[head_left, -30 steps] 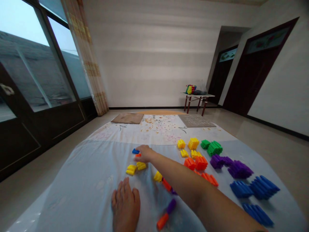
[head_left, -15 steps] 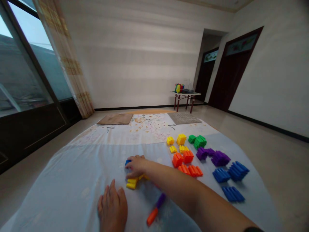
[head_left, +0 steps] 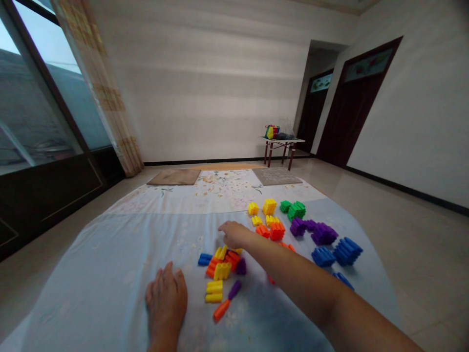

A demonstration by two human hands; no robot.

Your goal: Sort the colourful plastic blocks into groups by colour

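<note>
My left hand (head_left: 166,298) lies flat on the cloth with its fingers extended, holding nothing. My right hand (head_left: 233,233) hovers or rests just behind a loose cluster of plastic building blocks, one finger pointing left; I see nothing in it. The cluster holds orange blocks (head_left: 213,267), yellow blocks (head_left: 222,270), a blue block (head_left: 204,259) at its left end and a purple block (head_left: 241,266) at its right. Nearer me lie a yellow block (head_left: 214,291) and a purple stick (head_left: 234,290) end to end with an orange stick (head_left: 221,310).
Sorted by colour at the right are yellow blocks (head_left: 269,206), green blocks (head_left: 296,210), purple blocks (head_left: 324,233), blue blocks (head_left: 348,251) and orange blocks (head_left: 277,231), partly behind my forearm. Two mats (head_left: 174,177) lie at the cloth's far edge. A small table (head_left: 284,141) stands beyond.
My right hand has come off the blue block and moved right and away from me, uncovering the cluster. My left hand stays flat on the cloth. The view has shifted slightly.
</note>
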